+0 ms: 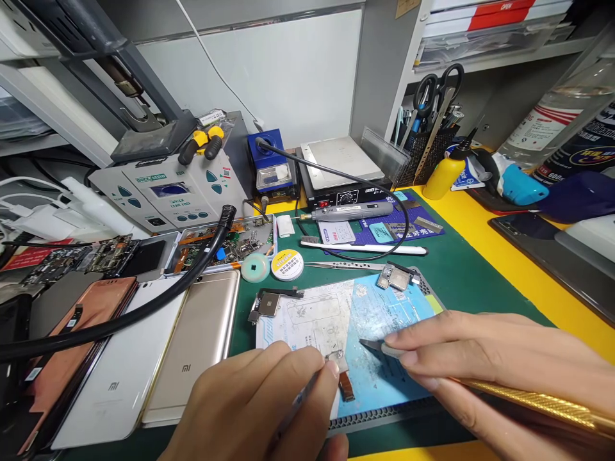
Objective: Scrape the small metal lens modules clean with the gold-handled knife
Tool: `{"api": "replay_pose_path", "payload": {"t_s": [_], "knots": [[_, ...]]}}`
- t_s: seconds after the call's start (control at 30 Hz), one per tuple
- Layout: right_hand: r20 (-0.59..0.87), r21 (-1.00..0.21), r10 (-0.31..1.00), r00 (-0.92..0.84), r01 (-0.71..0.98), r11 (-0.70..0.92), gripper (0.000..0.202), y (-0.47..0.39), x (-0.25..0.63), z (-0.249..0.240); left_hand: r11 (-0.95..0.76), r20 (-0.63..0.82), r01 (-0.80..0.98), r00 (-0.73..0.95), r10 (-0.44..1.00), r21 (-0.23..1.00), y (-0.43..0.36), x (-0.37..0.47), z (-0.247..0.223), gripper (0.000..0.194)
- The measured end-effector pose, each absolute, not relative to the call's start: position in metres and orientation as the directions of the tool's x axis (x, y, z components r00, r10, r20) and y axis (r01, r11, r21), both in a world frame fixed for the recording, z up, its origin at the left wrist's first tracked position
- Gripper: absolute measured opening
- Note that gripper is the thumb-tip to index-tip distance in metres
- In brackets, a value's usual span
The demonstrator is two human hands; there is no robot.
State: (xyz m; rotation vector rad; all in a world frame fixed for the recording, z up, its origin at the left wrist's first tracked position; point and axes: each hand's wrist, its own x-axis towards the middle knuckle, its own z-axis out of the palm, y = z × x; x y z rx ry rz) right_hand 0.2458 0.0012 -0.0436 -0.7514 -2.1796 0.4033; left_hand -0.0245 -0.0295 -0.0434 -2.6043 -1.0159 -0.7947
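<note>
Left hand (262, 400): pinching a small metal part (340, 362)
Right hand (473, 358): closed round a gold-handled knife (538, 399)
Part's place: over the blue-and-white pad (372, 314), near the knife's blade (371, 345)

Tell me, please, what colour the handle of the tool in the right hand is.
The handle is gold; it shows best in the head view.

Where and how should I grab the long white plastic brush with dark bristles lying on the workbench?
Probably pinch the long white plastic brush by its handle's right end, from above and the right. It lies crosswise, its dark bristles at the left end, and the thin black looped cable passes left of the handle's tip.
</note>
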Motion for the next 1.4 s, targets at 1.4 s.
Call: {"api": "replay_pose_path", "payload": {"t_s": [1.4], "knots": [[0.521,-0.625,0.682,-0.513,0.316,0.714,0.026,0.008,0.240,-0.036,-0.732,0.556,0.681,0.607,0.568,0.005,-0.028,-0.025,-0.044,0.023]]}}
